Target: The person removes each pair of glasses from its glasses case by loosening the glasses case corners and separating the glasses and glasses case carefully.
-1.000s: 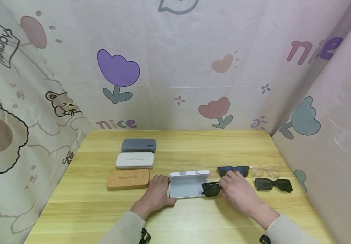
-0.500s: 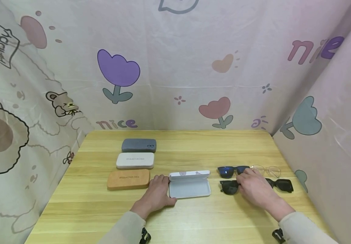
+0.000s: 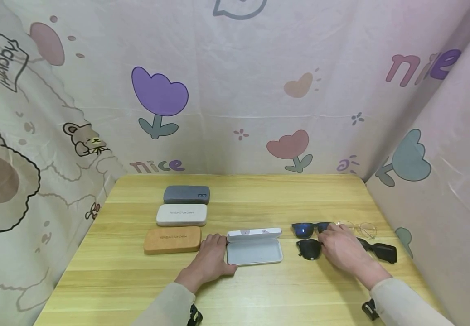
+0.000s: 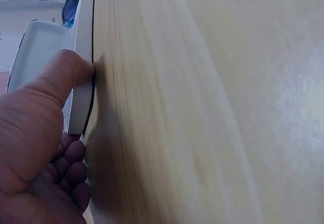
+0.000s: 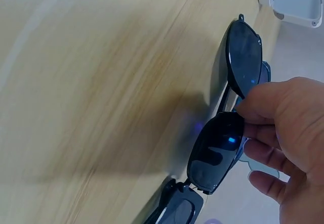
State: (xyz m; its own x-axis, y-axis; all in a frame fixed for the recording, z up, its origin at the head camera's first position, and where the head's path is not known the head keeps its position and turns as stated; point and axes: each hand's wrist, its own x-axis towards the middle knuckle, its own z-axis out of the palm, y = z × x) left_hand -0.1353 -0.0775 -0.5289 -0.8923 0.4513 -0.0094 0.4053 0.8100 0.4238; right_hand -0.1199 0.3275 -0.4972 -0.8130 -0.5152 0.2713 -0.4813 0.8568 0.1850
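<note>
An open eyeglass case [image 3: 255, 252], white with a pale grey inside, lies in the middle of the table in the head view. My left hand [image 3: 208, 259] grips its left end. In the left wrist view the thumb [image 4: 68, 72] presses the case's wall [image 4: 81, 97]. Right of the case, my right hand [image 3: 342, 249] pinches a pair of black sunglasses [image 3: 309, 249] near the bridge, low over the table. The right wrist view shows both dark lenses of the sunglasses [image 5: 215, 150], one each side of the thumb and forefinger [image 5: 266, 100].
Sunglasses with blue lenses [image 3: 305, 230] and gold wire-rimmed glasses [image 3: 366, 230] lie behind the right hand. Other black sunglasses [image 3: 383, 252] lie to its right. At left are closed cases: tan [image 3: 172, 240], white [image 3: 182, 214] and grey [image 3: 186, 194]. A printed curtain [image 3: 235, 90] surrounds the table.
My right hand has carried the black sunglasses rightward from over the open case to the table beside it. The rightmost sunglasses have shifted slightly right and turned. The left hand has stayed put.
</note>
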